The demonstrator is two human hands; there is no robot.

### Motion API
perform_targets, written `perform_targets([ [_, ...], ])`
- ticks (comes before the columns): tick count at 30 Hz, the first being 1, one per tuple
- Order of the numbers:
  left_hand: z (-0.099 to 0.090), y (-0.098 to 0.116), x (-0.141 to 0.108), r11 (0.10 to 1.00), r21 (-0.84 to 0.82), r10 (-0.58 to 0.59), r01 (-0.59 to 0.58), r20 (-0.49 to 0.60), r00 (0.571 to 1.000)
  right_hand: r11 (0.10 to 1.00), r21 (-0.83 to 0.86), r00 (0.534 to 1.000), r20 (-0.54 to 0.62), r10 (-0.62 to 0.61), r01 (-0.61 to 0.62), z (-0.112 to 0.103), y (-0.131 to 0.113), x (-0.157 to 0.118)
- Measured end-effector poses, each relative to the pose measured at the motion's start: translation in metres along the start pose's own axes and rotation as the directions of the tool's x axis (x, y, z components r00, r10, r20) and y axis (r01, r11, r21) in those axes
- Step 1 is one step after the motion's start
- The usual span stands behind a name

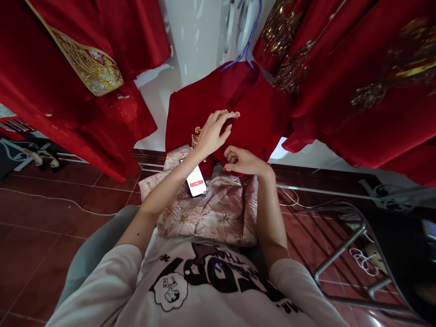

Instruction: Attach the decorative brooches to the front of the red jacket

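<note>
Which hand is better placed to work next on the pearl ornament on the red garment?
Probably the left hand: its fingertips already touch the pearl ornament on the red garment. The right hand sits lower, pinching the fabric, seemingly steadying it.

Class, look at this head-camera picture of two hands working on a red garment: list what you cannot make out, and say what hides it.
- Phone screen text: too small to read.
- Right hand fingers: curled into the red garment, grip hidden.
- Gold embroidery, top right: blurred.
- Pink floral fabric: lower edge hidden by the white shirt.
- Hanger: hook cut off by the top edge.
</note>
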State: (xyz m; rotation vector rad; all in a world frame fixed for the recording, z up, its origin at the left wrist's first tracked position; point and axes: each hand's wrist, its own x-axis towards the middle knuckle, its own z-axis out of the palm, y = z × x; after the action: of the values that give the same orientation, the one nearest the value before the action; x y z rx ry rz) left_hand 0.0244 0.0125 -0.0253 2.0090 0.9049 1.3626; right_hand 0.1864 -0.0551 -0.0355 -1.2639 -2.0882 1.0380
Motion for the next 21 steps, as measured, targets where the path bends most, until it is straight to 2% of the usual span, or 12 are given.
perform_targets([
  [5, -0.002, -0.008, 0.015, 0.962, 0.241, 0.133, -0.130, 0.005, 0.991, 0.998, -0.016, 0.998, 0.030, 0.053, -0.053, -0.006, -0.002, -0.004],
  [8, -0.008, -0.011, 0.022, 0.869, 0.428, 0.198, -0.249, 0.162, 0.967, 0.999, -0.003, 0.998, 0.043, 0.054, -0.054, -0.009, -0.003, -0.006],
  [11, -0.015, -0.003, 0.029, 0.742, 0.557, 0.223, -0.374, 0.321, 0.920, 0.998, 0.006, 0.996, 0.063, 0.062, -0.062, -0.009, 0.000, -0.006],
  [14, -0.022, 0.007, 0.037, 0.675, 0.581, 0.250, -0.455, 0.401, 0.882, 0.998, 0.030, 0.997, 0.061, 0.054, -0.056, -0.007, 0.003, -0.004],
  [17, -0.026, 0.010, 0.044, 0.690, 0.551, 0.270, -0.469, 0.406, 0.873, 0.997, 0.076, 0.999, 0.030, 0.024, -0.027, -0.006, 0.005, -0.003],
  [21, -0.027, 0.005, 0.047, 0.730, 0.510, 0.273, -0.455, 0.393, 0.878, 0.994, 0.074, 0.985, -0.157, -0.073, 0.085, -0.005, 0.002, -0.002],
])
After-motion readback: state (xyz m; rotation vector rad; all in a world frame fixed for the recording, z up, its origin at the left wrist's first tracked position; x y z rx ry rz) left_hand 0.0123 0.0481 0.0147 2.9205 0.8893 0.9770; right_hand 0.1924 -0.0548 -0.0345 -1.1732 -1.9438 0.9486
